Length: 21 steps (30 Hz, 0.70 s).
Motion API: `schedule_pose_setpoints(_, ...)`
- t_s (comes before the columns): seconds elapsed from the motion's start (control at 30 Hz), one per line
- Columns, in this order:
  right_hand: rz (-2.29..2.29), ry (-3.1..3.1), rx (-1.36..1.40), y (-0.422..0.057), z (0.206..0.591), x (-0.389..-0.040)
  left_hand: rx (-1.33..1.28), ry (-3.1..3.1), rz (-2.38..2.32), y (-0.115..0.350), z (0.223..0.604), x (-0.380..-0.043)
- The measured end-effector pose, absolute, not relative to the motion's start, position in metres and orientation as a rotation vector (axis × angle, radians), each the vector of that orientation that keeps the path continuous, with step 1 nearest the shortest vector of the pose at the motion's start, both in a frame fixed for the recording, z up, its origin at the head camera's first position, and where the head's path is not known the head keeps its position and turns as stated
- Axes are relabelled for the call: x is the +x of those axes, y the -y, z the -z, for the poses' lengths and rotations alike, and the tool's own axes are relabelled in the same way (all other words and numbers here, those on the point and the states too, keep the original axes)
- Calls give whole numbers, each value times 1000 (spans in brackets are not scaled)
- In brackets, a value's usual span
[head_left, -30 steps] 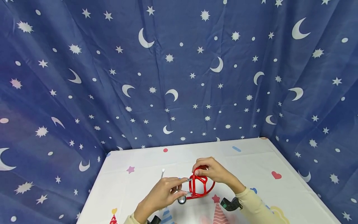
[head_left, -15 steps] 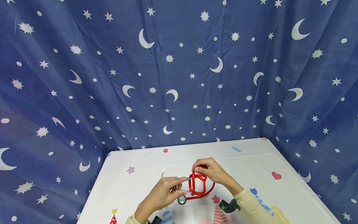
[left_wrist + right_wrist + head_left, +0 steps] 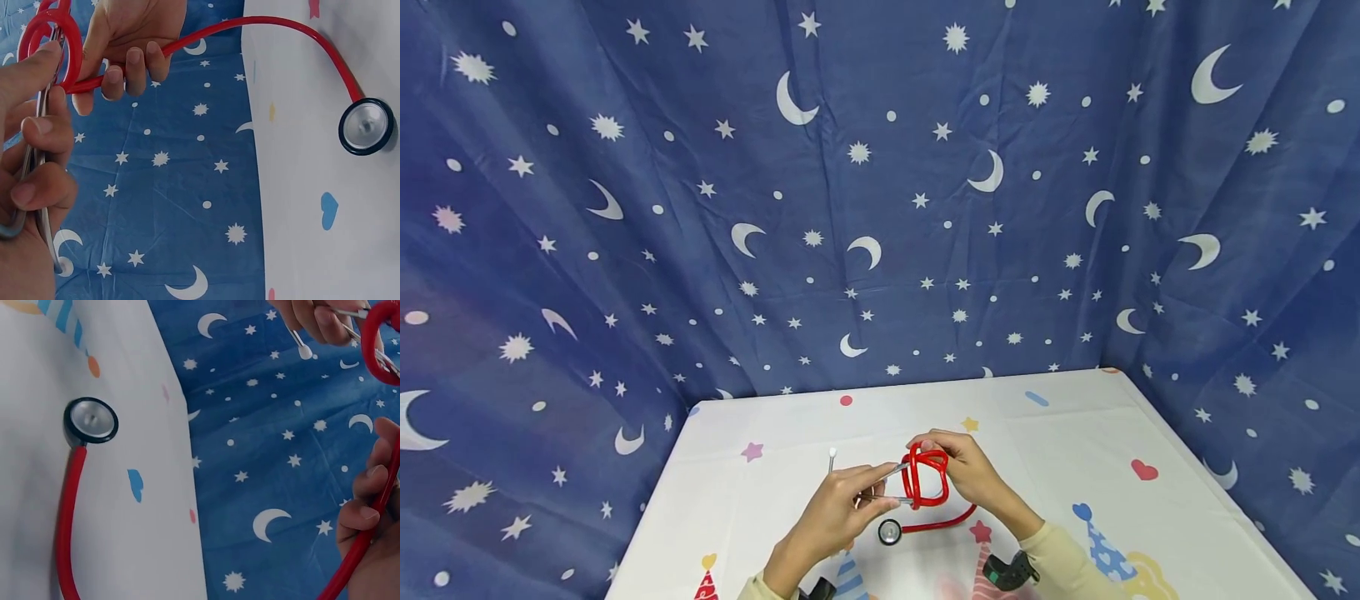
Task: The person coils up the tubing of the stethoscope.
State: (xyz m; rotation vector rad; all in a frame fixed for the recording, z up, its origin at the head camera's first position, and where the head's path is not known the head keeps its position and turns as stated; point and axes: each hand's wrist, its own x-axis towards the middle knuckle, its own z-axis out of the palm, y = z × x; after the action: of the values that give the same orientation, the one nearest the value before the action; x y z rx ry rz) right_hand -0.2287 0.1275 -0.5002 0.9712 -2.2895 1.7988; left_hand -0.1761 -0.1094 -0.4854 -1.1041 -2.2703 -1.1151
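"Starry blue curtain [image 3: 880, 208], white tabletop [image 3: 820, 423]; where's the stethoscope [image 3: 914, 477]?"
"Looped between my hands; fingers of my left hand [image 3: 842, 502] pinch its metal tubes; those of my right hand [image 3: 967, 468] grip its tubing."

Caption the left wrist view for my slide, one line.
Left hand gripping the metal tubes of a stethoscope, right hand holding its red tubing, chest piece at the picture's right.

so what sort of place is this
Probably an indoor filming setup: a blue fabric curtain with white stars and moons hangs around a white patterned tablecloth, and a black wrist-worn device shows.
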Motion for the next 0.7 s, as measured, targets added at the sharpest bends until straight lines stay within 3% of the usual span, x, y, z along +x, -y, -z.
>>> schedule_pose_setpoints(0.47, -1786, 2404, 762, -119, 506, -219, -992, 2172, 1224, 106, 486, -180)
schedule_pose_setpoints(0.7, -1805, 2407, 862, -118, 514, -214, -841, 2120, 1254, 107, 486, -182)
